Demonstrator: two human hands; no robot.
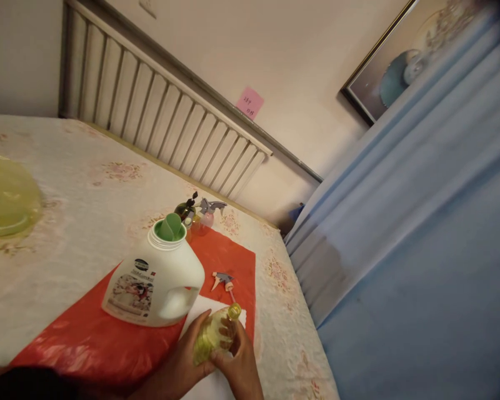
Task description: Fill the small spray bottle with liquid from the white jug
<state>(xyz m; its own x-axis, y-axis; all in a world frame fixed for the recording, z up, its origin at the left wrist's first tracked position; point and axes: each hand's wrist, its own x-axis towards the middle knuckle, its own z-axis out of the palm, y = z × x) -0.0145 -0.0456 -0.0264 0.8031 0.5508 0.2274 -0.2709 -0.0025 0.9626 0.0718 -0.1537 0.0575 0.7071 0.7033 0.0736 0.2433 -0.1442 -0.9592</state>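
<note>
Between my two hands is a small clear yellow bottle, tilted, its neck uncovered and pointing up and away. My left hand wraps its left side, and my right hand grips it from the right with the fingers behind. Just beyond the bottle lies a grey and white spray trigger head with its tube toward the bottle's neck. To the left stands a large white detergent jug without a cap, a green pouring spout in its mouth. White paper lies under my hands.
A red plastic sheet covers part of the flowered tablecloth. Several small bottles, one a pink spray bottle, stand behind the jug. A yellow translucent basin sits far left. A blue curtain hangs right; a radiator is behind.
</note>
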